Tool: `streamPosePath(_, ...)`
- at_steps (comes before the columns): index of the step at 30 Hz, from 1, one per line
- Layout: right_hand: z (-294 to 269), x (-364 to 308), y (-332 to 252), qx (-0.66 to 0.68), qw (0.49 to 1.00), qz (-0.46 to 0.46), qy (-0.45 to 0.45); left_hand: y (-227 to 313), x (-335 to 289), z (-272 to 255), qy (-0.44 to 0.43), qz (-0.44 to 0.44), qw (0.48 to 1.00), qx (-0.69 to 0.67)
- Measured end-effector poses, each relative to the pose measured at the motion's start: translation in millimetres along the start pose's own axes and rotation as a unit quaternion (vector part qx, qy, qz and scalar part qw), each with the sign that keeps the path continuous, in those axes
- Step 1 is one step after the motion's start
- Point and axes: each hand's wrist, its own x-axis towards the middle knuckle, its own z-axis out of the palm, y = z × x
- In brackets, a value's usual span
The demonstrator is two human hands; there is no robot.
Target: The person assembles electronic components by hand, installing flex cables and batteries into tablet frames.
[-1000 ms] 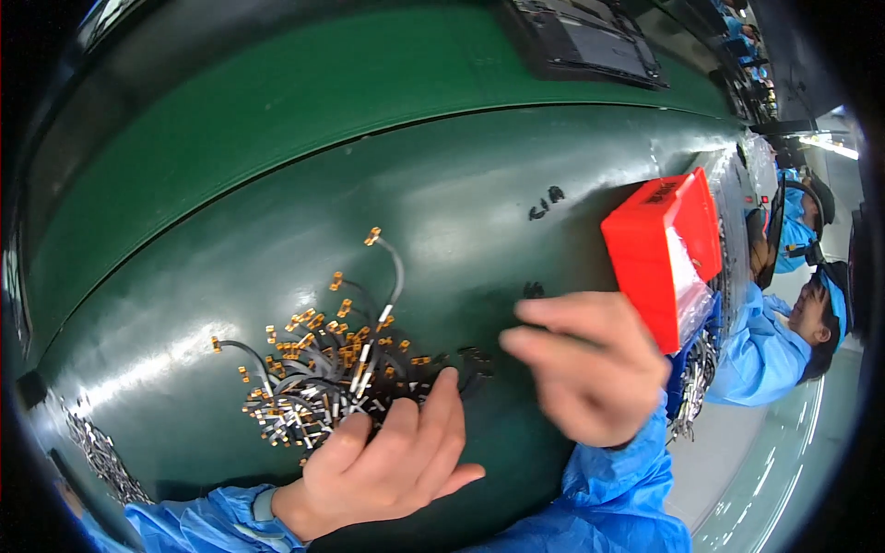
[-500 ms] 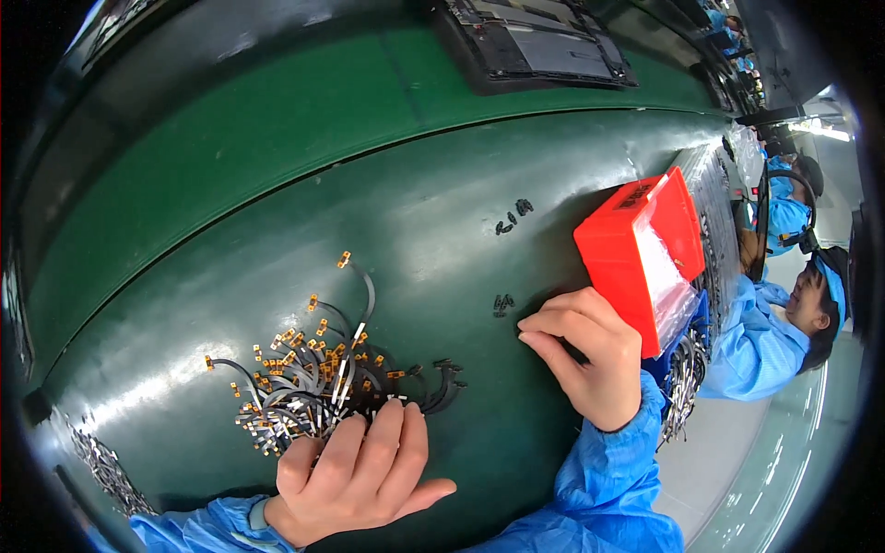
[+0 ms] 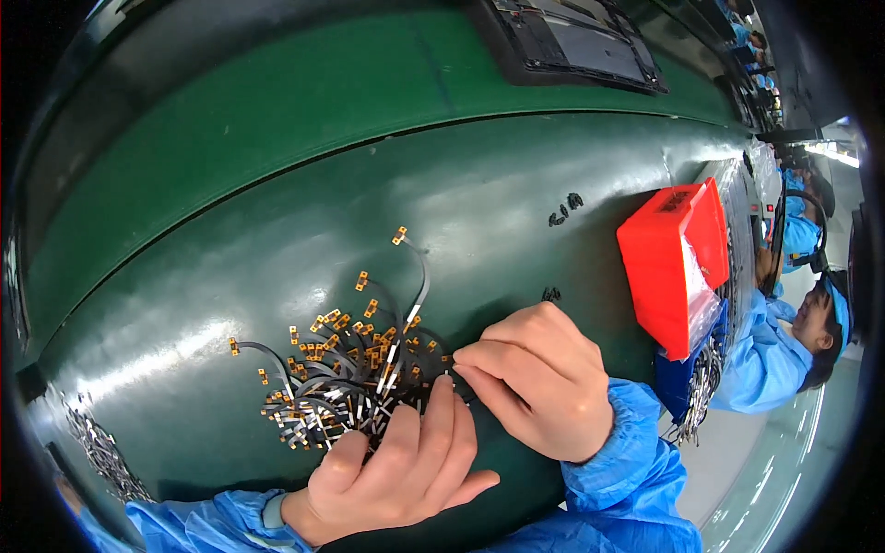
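Note:
A tangled pile of short flex cables (image 3: 318,373), grey and black with orange-gold ends and white sections, lies on the green table. My left hand (image 3: 392,475) rests over the pile's near right edge, its fingers bent but apart and the thumb held out to the side. Right beside its fingertips, my right hand (image 3: 539,382) is closed in a pinch, thumb against forefinger, at the right edge of the pile. The pinched tips are next to one orange cable end (image 3: 447,358). Whatever lies between them is too small to make out.
A red bin (image 3: 659,267) with clear plastic inside stands at the right, near a blue bin (image 3: 675,380) with more cables. Another cable heap (image 3: 103,452) lies far left. A black-framed panel (image 3: 585,41) sits at the back. A co-worker in blue (image 3: 770,355) is at the right.
My right hand has moved left and nearer, from the bare table beside the red bin to the pile's edge. The whole view has shifted a little; my left hand stays on the pile.

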Motion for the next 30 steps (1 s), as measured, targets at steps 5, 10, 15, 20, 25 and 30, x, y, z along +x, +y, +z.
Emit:
streamPosePath(5, 3.6, -0.9, -1.6, -0.010, 1.000, 0.009, 0.008, 0.8, 0.7, -0.3, 0.007, 0.006, 1.000, -0.011)
streamPosePath(10, 1.9, -3.4, 2.8, -0.065, 0.996, -0.055, -0.032, 0.3, -0.2, 1.3, 0.012, 0.013, 1.000, 0.006)
streamPosePath(15, -7.7, -5.3, -1.1, -0.189, 0.967, -0.150, -0.082, 0.9, 0.8, 2.5, 0.011, 0.013, 1.000, 0.020)
streamPosePath(20, -10.3, -3.4, -17.9, -0.265, 0.944, -0.179, -0.082, 3.4, 3.2, -3.2, 0.018, 0.011, 0.999, 0.024)
streamPosePath(25, -12.9, -4.1, -1.0, -0.216, 0.959, -0.165, -0.084, -0.4, -0.5, -0.7, 0.004, -0.002, 1.000, -0.006)
streamPosePath(30, -19.1, -9.0, 0.7, -0.185, 0.976, -0.094, -0.062, -3.1, 3.5, -0.8, -0.020, -0.013, 1.000, 0.006)
